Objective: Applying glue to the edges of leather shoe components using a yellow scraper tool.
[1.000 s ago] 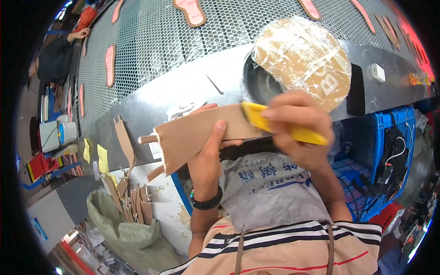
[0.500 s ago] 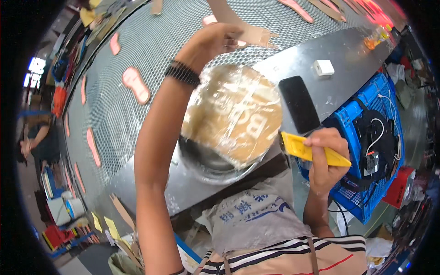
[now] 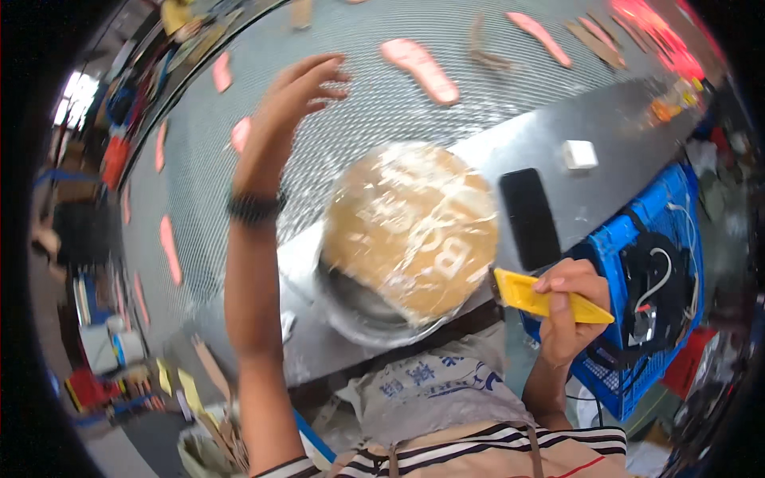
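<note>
My left hand point(image 3: 299, 92) is over the mesh belt point(image 3: 335, 119), its fingers stretched apart and holding nothing. Right of it lies a pink insole point(image 3: 421, 70) on the mesh; another insole point(image 3: 240, 134) is partly covered by my left forearm. Beyond, a brown cut piece point(image 3: 486, 52) appears blurred above or on the belt. My right hand point(image 3: 564, 338) grips a yellow scraper point(image 3: 522, 291), its dark edge pointing left toward a metal bowl point(image 3: 358, 319). A round brown board under clear plastic film point(image 3: 406, 231) covers most of the bowl.
Right of the bowl, a black phone point(image 3: 530, 219) and a white charger block point(image 3: 580, 154) lie on the metal table edge point(image 3: 510, 147). A blue crate point(image 3: 613, 374) with a black bag and cables stands at the right. More insoles point(image 3: 170, 248) are spread along the belt.
My left hand has let go of the brown cut piece and moved left, its fingers spreading. The insole beneath is uncovered. My right hand still grips the scraper, slightly lower in view.
</note>
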A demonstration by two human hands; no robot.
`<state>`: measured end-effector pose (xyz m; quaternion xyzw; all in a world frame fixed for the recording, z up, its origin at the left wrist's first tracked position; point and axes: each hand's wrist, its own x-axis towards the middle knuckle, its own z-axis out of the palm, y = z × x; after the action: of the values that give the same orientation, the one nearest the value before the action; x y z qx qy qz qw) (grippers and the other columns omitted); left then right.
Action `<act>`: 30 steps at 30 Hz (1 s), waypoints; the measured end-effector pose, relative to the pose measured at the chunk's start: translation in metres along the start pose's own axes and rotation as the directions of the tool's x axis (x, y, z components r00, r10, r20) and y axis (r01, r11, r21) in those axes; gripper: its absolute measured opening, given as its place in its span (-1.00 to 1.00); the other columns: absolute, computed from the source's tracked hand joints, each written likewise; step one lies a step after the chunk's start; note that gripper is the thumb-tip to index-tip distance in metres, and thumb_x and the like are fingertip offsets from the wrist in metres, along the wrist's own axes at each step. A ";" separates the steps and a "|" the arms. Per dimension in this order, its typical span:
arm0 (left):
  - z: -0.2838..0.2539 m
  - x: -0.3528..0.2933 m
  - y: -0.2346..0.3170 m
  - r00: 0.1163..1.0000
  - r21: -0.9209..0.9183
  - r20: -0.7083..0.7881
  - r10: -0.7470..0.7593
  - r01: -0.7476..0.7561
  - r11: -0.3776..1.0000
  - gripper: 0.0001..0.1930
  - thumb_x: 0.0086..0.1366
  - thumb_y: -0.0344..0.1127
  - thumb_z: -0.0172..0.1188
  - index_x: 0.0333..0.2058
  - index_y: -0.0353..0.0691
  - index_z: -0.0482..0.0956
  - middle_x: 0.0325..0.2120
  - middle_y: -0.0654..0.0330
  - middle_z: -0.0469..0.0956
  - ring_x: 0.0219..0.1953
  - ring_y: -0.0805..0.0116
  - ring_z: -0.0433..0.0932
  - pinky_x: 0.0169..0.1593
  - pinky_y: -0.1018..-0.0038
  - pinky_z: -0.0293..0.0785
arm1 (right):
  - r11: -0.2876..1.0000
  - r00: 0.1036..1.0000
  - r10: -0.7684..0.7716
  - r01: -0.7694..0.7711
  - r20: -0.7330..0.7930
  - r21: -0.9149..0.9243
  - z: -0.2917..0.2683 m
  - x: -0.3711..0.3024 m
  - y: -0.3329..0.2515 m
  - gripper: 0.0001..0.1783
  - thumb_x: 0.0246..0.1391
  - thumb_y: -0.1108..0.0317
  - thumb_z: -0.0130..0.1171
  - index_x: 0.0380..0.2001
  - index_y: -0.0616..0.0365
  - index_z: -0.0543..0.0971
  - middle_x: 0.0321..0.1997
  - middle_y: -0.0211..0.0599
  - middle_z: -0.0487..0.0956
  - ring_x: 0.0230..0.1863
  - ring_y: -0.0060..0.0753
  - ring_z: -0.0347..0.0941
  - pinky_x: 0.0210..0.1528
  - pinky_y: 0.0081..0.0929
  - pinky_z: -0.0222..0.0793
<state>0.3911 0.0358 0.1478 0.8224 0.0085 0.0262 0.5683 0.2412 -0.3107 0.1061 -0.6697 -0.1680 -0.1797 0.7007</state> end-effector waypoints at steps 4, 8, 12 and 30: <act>-0.116 -0.234 -0.033 0.724 0.100 -0.689 0.039 0.042 0.994 -0.68 0.40 -0.22 0.05 0.00 -0.28 0.57 -0.20 0.18 0.61 -0.16 0.44 0.56 0.00 0.48 0.42 | 0.997 0.984 -0.071 0.064 0.165 0.049 0.032 -0.015 -0.002 -0.74 0.07 0.32 0.09 -0.22 0.28 0.49 -0.33 -0.11 0.51 -0.23 -0.28 0.39 -0.07 -0.33 0.32; -0.139 -0.437 -0.104 0.284 0.248 -0.958 0.040 0.752 0.611 -0.72 0.31 -0.22 0.19 -0.11 -0.28 0.57 -0.21 0.11 0.59 -0.13 0.26 0.55 -0.01 0.37 0.44 | 0.998 0.954 -0.043 0.025 0.296 0.065 0.026 -0.020 -0.001 -0.63 0.09 0.32 0.01 -0.08 0.32 0.43 -0.20 -0.06 0.45 -0.10 -0.22 0.34 0.07 -0.27 0.27; -0.137 -0.561 -0.131 0.154 0.166 -0.985 0.073 0.963 0.211 -0.46 0.18 0.03 0.27 -0.02 -0.29 0.53 -0.03 -0.05 0.49 0.06 -0.03 0.44 0.05 0.03 0.38 | 0.999 0.889 -0.043 0.028 0.457 0.041 0.066 -0.019 -0.010 -0.67 0.13 0.40 -0.01 -0.06 0.33 0.42 -0.17 -0.09 0.44 -0.06 -0.28 0.34 0.12 -0.30 0.26; -0.066 -0.467 -0.099 0.906 -0.842 -0.398 -0.146 -0.298 0.449 -0.58 0.45 -0.20 0.03 0.14 -0.33 0.28 -0.34 -0.01 0.58 -0.31 0.23 0.65 -0.28 0.38 0.67 | 0.971 0.801 0.188 -0.064 0.568 -0.231 0.095 -0.046 -0.025 -0.83 0.06 0.63 0.19 -0.24 0.26 0.62 -0.18 -0.13 0.58 -0.15 -0.27 0.52 -0.09 -0.38 0.43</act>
<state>-0.0773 0.1121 0.0630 0.3756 0.0758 0.2267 0.8954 0.1888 -0.2152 0.1108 -0.7691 -0.3116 0.0667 0.5539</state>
